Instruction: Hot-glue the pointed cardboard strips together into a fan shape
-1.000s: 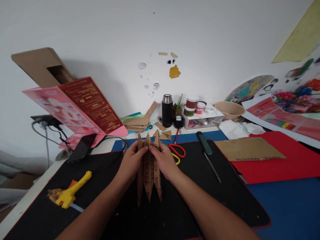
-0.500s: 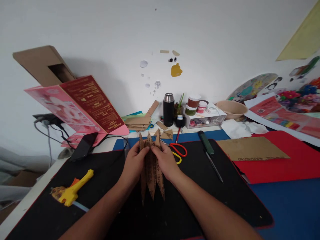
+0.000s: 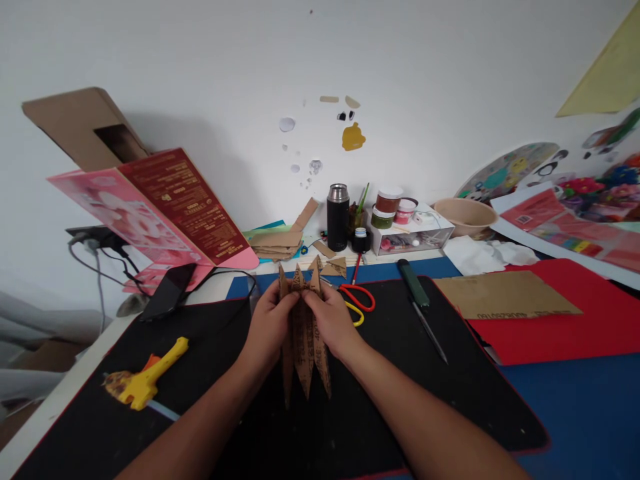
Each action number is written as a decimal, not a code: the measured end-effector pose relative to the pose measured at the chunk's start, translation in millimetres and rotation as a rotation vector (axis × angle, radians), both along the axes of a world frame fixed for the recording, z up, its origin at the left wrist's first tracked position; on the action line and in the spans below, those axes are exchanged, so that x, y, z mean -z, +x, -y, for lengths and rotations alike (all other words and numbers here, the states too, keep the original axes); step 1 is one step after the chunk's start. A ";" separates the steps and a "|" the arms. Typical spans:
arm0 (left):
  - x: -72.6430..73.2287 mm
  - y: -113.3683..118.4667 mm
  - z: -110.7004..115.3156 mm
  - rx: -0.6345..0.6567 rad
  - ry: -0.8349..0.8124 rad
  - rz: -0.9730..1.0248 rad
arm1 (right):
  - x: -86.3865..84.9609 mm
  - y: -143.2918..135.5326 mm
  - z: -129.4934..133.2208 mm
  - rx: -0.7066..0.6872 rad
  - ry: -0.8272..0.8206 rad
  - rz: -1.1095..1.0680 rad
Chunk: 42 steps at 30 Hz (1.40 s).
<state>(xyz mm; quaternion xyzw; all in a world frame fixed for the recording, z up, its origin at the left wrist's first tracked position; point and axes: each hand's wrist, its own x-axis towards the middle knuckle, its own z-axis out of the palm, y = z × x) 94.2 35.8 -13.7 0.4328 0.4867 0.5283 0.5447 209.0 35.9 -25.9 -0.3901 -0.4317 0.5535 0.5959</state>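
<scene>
Between my two hands is a folded piece of brown cardboard with pointed ends and dark print, pleated like a fan. My left hand grips its left side, thumb pressed on the front. My right hand holds the right side in the same way, the two thumbs almost meeting near the upper middle. The fingers behind the cardboard are hidden. Just beyond my right hand lie scissors with red and yellow handles, partly covered by that hand.
A yellow glue gun lies left on the black mat. Right of my hands are a green utility knife and a pen. Flat cardboard rests on red paper. A black thermos stands at the back.
Almost nothing differs. Both hands keep the same hold on the cardboard, and the view has shifted very slightly.
</scene>
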 end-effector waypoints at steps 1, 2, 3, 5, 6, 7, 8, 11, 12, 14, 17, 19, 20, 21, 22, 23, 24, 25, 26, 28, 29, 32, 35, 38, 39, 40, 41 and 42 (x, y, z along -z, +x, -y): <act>0.1 -0.1 -0.2 -0.003 0.007 -0.009 | 0.6 0.1 -0.2 -0.004 0.002 0.004; 0.3 -0.1 -0.4 -0.005 0.013 -0.015 | 1.4 0.1 -0.5 -0.007 0.002 0.004; 0.3 -0.2 -0.6 -0.005 0.019 -0.019 | 2.3 0.0 -0.8 -0.010 0.000 0.004; 0.1 -0.2 -0.6 0.003 0.021 -0.019 | 3.8 -0.2 -1.4 -0.006 -0.004 0.008; -0.2 -0.2 -0.6 0.006 0.018 -0.019 | 4.2 -0.3 -1.6 0.000 -0.007 0.011; -0.6 -0.3 -0.6 0.009 0.014 -0.019 | 4.2 -0.4 -1.7 0.004 -0.010 0.010; -1.0 -0.5 -0.6 0.009 0.010 -0.021 | 3.9 -0.4 -1.7 0.005 -0.015 0.005; -2.3 -1.8 -1.6 0.004 0.030 -0.028 | 1.6 -0.4 -1.0 -0.005 -0.026 -0.025; -2.7 -2.4 -2.2 0.002 0.045 -0.033 | 0.8 -0.4 -0.6 -0.010 -0.028 -0.036; -3.4 -3.6 -3.6 -0.003 0.067 -0.042 | -0.3 -0.7 0.2 -0.020 -0.037 -0.051; -4.5 -4.3 -4.9 -0.018 0.053 -0.046 | 0.2 -1.6 1.0 -0.032 -0.062 -0.073; -5.1 -3.7 -4.8 -0.020 0.030 -0.037 | 1.7 -2.0 0.9 -0.016 -0.057 -0.068; -5.1 -3.2 -4.5 -0.016 0.017 -0.030 | 2.6 -2.1 0.6 -0.004 -0.048 -0.061; -5.0 -2.6 -4.1 -0.009 0.006 -0.022 | 3.7 -2.1 0.2 0.009 -0.039 -0.053; -4.8 -2.1 -3.7 0.000 -0.006 -0.014 | 4.8 -2.1 -0.3 0.019 -0.034 -0.047; -4.4 -1.7 -3.3 0.007 -0.015 -0.009 | 5.7 -2.0 -0.8 0.023 -0.031 -0.046; -4.1 -1.4 -2.9 0.012 -0.021 -0.005 | 6.6 -1.9 -1.2 0.022 -0.030 -0.048; -3.8 -1.2 -2.7 0.014 -0.023 0.001 | 7.2 -1.7 -1.6 0.019 -0.030 -0.052; -3.8 -1.3 -2.7 0.016 -0.024 0.007 | 7.5 -1.6 -1.8 0.015 -0.030 -0.056; -4.2 -1.6 -3.0 0.016 -0.029 0.020 | 7.5 -1.3 -1.9 0.008 -0.038 -0.065; -4.5 -1.9 -3.3 0.017 -0.036 0.028 | 7.3 -1.2 -1.9 0.005 -0.043 -0.066; -4.8 -2.4 -4.6 0.016 -0.077 0.057 | 6.9 -0.9 -1.7 0.001 -0.056 -0.063; -3.7 -2.4 -5.5 0.023 -0.104 0.087 | 8.5 -1.0 -2.0 0.008 -0.054 -0.040; -3.4 -1.9 -5.4 0.031 -0.118 0.112 | 10.5 -1.4 -2.4 0.020 -0.055 -0.024; -3.8 -1.5 -5.2 0.028 -0.127 0.121 | 10.6 -1.5 -2.6 0.017 -0.059 -0.031; -4.4 -1.2 -5.0 0.021 -0.135 0.130 | 10.4 -1.6 -2.7 0.011 -0.064 -0.042; -5.0 -0.8 -4.9 0.011 -0.139 0.137 | 9.9 -1.6 -2.7 0.002 -0.070 -0.056; -5.3 -0.5 -4.9 0.003 -0.137 0.141 | 9.1 -1.4 -2.7 -0.006 -0.073 -0.069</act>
